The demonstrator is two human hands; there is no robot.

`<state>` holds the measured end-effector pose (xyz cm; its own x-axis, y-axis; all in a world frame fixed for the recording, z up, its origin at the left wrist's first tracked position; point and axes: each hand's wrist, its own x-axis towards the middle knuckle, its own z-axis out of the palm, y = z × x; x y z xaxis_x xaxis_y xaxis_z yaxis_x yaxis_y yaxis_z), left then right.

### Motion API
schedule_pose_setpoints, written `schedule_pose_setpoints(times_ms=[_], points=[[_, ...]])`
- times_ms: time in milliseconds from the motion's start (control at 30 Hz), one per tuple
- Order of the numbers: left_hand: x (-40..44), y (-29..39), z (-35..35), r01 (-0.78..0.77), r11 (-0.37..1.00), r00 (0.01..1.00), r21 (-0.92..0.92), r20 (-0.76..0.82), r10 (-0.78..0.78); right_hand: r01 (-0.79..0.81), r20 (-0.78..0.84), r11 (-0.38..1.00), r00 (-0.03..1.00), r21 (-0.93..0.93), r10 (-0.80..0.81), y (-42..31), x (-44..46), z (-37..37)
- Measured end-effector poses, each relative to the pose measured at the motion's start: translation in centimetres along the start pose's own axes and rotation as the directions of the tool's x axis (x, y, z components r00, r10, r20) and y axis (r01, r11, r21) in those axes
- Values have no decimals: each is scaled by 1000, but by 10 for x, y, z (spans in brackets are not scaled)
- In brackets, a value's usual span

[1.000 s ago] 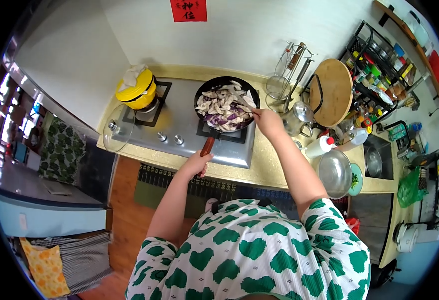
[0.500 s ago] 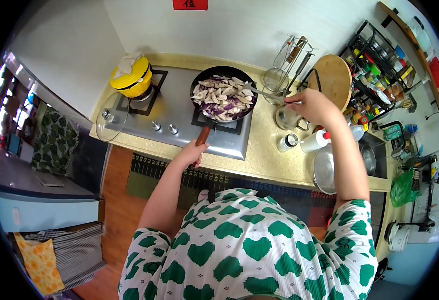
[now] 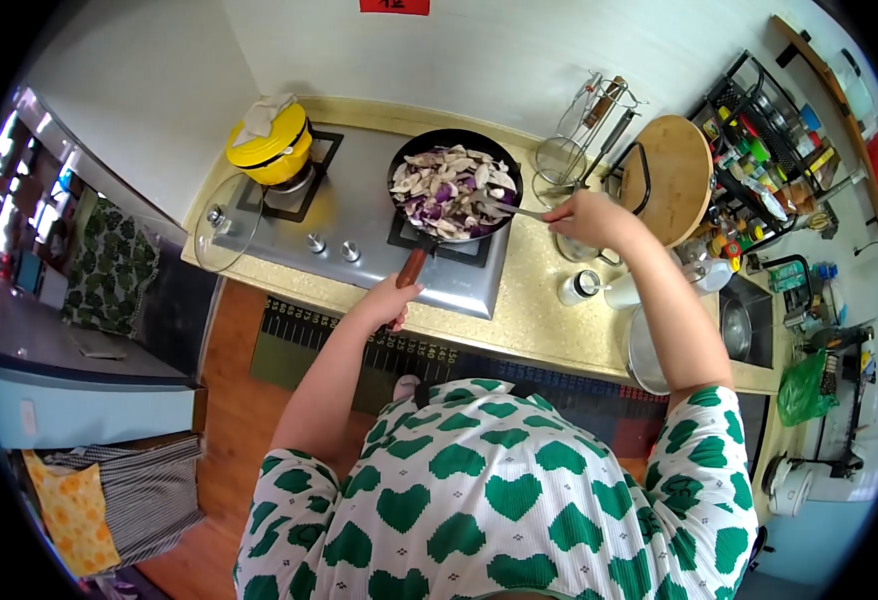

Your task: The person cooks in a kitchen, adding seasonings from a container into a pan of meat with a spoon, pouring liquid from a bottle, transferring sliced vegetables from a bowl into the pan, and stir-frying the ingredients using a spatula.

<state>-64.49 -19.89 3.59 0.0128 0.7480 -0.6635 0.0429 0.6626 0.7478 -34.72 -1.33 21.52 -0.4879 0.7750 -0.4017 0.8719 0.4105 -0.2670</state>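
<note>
My left hand [image 3: 389,302] is wrapped round the reddish-brown handle [image 3: 413,266] of a black frying pan [image 3: 400,150]. The pan sits on the right burner of the gas stove. Pale strips with purple skin, which look like sliced eggplant [image 3: 439,180], fill it. My right hand [image 3: 591,219] grips a metal spatula [image 3: 527,212] from the right side. Its blade lies among the pieces near the pan's right edge, and part of it is hidden by them.
On the left burner stands a yellow pot [image 3: 271,150] with a cloth on its lid. A glass lid [image 3: 227,228] lies at the stove's left edge. To the right are a small jar [image 3: 579,288], a round wooden board [image 3: 671,175], a utensil rack and a spice shelf [image 3: 759,150].
My right hand has moved left and slightly down, pushing the spatula further into the pan. The pieces have shifted, with more purple skin showing at right. My left hand keeps the handle.
</note>
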Motion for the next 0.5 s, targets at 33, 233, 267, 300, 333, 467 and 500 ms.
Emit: schedule_pose_setpoints(times_ms=[33, 233, 267, 300, 333, 467, 500], points=[[0, 0, 0, 1, 1000, 1000, 1, -1, -1, 1, -7, 999, 1000, 41, -1, -3, -1, 8], [2, -1, 1, -1, 1000, 1000, 12, -2, 2, 23, -47, 996, 999, 82, -20, -1, 12, 44], [2, -1, 1, 2, 1000, 1000, 15, 0, -2, 23, -81, 1000, 996, 15, -22, -1, 11, 42], [1, -1, 1, 6, 1000, 1000, 17, 1, -6, 21, -114, 998, 993, -52, -27, -3, 8, 38], [0, -1, 1, 6, 1000, 1000, 8, -2, -6, 16, -146, 993, 989, -117, -33, -4, 7, 34], [-2, 2, 3, 15, 1000, 1000, 2, -13, -15, -33, -139, 948, 990, -317, -12, -37, -19, -13], [-2, 0, 3, 22, 1000, 1000, 6, -18, -21, -47, -91, 948, 996, -315, 19, -47, -26, -31]])
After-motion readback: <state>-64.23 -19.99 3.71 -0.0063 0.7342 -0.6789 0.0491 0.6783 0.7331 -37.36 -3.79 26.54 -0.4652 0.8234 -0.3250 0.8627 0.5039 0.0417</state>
